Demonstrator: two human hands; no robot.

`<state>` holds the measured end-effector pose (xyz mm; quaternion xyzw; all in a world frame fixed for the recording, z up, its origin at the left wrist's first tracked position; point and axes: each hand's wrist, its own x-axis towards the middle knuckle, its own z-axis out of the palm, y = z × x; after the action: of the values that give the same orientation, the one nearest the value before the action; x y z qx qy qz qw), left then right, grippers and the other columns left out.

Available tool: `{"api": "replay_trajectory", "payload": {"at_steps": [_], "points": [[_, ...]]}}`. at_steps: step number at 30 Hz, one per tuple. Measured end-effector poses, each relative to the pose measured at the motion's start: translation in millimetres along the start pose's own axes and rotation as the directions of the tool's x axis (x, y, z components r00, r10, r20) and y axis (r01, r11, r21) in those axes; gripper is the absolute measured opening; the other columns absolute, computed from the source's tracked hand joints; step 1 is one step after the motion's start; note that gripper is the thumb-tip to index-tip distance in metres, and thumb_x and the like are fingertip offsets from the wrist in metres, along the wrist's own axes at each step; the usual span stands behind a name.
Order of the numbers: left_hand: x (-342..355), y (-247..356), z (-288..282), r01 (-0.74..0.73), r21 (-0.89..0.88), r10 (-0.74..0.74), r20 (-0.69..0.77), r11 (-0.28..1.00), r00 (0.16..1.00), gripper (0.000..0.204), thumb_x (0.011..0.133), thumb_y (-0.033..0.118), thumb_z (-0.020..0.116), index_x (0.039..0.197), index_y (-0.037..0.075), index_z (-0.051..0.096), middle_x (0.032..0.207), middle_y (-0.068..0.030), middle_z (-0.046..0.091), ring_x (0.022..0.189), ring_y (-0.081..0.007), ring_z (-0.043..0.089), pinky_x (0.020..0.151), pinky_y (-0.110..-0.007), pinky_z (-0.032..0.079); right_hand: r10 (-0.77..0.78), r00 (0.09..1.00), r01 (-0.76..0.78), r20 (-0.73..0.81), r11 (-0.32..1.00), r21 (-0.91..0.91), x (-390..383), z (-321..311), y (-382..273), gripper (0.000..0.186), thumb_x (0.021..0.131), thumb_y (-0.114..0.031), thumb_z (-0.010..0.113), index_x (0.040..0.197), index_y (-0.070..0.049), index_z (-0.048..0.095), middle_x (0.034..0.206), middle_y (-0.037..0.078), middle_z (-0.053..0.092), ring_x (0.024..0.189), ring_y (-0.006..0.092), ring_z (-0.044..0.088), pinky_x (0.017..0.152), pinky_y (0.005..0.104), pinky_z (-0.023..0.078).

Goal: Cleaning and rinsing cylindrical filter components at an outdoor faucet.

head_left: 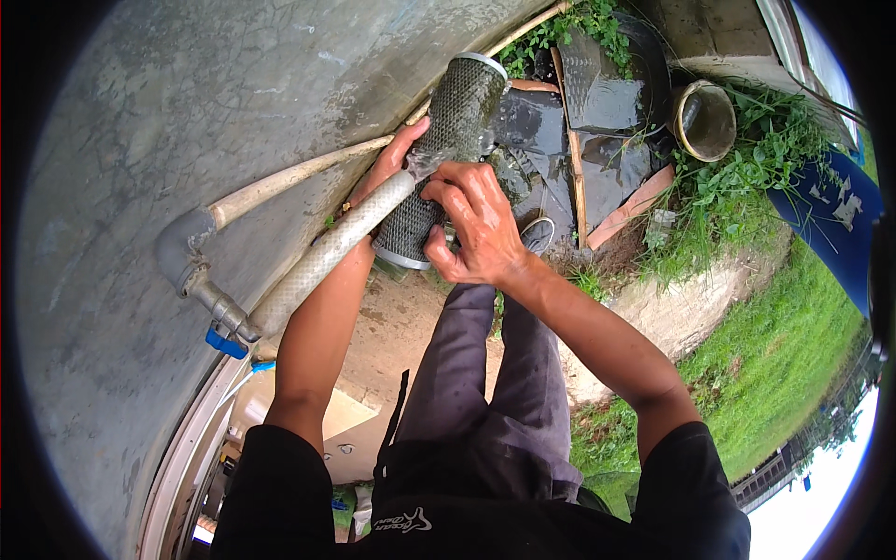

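Observation:
A dark cylinder with a mesh wall (455,107), like a filter cartridge with pale end rims, is tilted in front of me. My left hand (399,157) grips it from the wall side; the hose and the cylinder hide most of those fingers. With curled fingers, my right hand (476,224) presses on its near, lower half. A whitish braided hose (341,247) ends right above the middle of the cylinder, and water runs from it over the mesh. Both hands look wet.
A grey pipe elbow (182,247) and a valve with a blue handle (226,343) stick out from the concrete wall (187,112). Beyond the cylinder lie wet dark sheets (607,98) and wooden strips (573,168). A bucket (705,121) stands among weeds at right.

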<state>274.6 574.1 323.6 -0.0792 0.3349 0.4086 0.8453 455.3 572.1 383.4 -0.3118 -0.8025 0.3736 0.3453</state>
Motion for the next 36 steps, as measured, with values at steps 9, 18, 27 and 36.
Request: {"api": "replay_trajectory", "payload": {"at_steps": [9,18,27,36], "points": [[7,-23,-67,-0.351,0.469,0.491,-0.217,0.811,0.844,0.054,0.098,0.044,0.043,0.123,-0.001,0.057,0.111,-0.0163,0.068,0.098,-0.0246,0.067,0.086,-0.04,0.057,0.137,0.927,-0.217,-0.35,0.956,-0.2,52,5,21,0.032,0.078,-0.009,0.066,0.106,0.001,0.057,0.116,0.022,0.051,0.106,0.0401,0.048,0.092,0.0481,0.042],[1,-17,-7,-0.416,0.641,0.452,0.118,0.646,0.884,0.049,0.108,0.028,0.033,0.151,0.005,0.034,0.155,-0.0082,0.034,0.142,-0.0186,0.032,0.121,-0.034,0.022,0.126,0.956,-0.187,-0.264,0.958,-0.22,57,-7,23,0.025,0.077,-0.013,0.06,0.098,0.001,0.061,0.104,0.018,0.057,0.099,0.0357,0.053,0.09,0.0457,0.044],[1,-3,-7,-0.068,0.423,0.122,-0.103,0.904,0.987,0.058,0.104,0.049,0.037,0.127,0.0,0.058,0.122,-0.0132,0.063,0.115,-0.0179,0.058,0.105,-0.035,0.045,0.159,0.977,-0.16,-0.143,0.987,0.001,11,20,-31,0.025,0.067,-0.003,0.06,0.092,-0.001,0.062,0.103,0.014,0.061,0.102,0.034,0.057,0.093,0.0442,0.045],[-1,-14,15,-0.201,0.155,0.209,-0.041,0.967,0.977,0.07,0.096,0.063,0.044,0.124,-0.001,0.056,0.121,-0.0154,0.063,0.11,-0.0249,0.062,0.101,-0.041,0.049,0.303,0.898,-0.334,-0.319,0.941,-0.047,25,17,-10,0.026,0.076,-0.003,0.058,0.101,0.002,0.059,0.104,0.021,0.059,0.097,0.0396,0.058,0.088,0.046,0.047]]}}
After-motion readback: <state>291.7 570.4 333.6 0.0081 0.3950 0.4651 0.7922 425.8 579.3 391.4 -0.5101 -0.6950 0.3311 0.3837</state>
